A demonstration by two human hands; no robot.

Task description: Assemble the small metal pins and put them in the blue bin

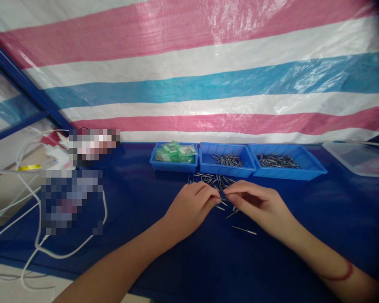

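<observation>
My left hand (191,206) and my right hand (255,204) meet fingertip to fingertip over the dark blue table cover (164,252). Both are closed in a pinch on a thin metal pin (222,198) held between them. Several more loose pins (210,179) lie scattered just beyond the fingers. A single pin (244,229) lies nearer to me, below my right hand.
Three blue trays stand in a row behind the pins: the left tray (173,165) holds green parts, the middle tray (227,170) and right tray (290,172) hold metal pins. A clear plastic lid (358,159) lies far right. White cables (44,248) trail at left. A striped tarp (208,75) hangs behind.
</observation>
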